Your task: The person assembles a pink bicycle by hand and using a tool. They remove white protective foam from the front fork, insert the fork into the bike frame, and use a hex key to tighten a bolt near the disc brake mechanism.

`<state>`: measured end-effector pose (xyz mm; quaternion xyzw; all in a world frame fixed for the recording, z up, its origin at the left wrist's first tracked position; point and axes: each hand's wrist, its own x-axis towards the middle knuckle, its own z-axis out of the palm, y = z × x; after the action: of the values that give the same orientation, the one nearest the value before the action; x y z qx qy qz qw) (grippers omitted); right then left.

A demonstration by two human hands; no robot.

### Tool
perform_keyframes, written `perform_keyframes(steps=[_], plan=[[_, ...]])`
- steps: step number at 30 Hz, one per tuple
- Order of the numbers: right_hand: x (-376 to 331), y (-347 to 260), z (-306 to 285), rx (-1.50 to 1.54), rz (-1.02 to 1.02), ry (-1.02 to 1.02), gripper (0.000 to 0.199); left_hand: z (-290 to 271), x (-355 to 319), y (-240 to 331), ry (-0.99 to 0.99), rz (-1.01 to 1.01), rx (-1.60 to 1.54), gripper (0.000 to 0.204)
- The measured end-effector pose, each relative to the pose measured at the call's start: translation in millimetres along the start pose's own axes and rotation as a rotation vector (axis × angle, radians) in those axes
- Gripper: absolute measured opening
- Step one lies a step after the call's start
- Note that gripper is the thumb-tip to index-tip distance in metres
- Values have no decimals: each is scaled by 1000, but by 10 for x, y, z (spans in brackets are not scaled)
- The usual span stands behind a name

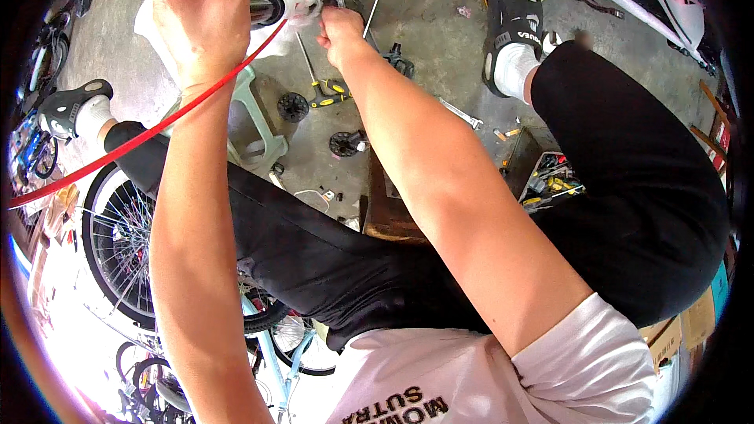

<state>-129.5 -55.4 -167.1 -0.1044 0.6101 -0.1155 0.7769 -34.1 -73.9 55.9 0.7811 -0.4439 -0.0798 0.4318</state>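
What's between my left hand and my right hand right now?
In the head view, a dark tube's end, some whitish wrapping and the upper stretch of a red cable lie between your left hand and right hand.

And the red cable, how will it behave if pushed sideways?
The red cable probably bends springily rather than flopping, given its smooth, kink-free arc. Likely light, being slender. It may move less near the right hand, where it runs up to the pale wrapping.

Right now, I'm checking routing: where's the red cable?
In the head view, the red cable curves from the left edge over the left forearm toward the right hand.
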Motion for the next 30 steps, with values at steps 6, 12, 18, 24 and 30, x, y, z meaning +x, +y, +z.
perform_keyframes(steps=[6, 12, 18, 24, 30], plan=[[-76, -36, -41, 52, 120, -137, 12, 0, -15, 9, 55, -51, 52, 39], [80, -65, 39, 92, 169, -213, 17, 12, 3, 4, 23, -7, -33, 37], [-53, -70, 10, 179, 261, -245, 22, -2, -21, 24, 14, -37, 87, 34], [-376, 285, -288, 134, 146, -118, 19, 55, -60, 45, 74, -63, -4, 38], [-79, -140, -308, -56, -601, 181, 20, 46, 9, 57, -3, -49, -29, 35]])
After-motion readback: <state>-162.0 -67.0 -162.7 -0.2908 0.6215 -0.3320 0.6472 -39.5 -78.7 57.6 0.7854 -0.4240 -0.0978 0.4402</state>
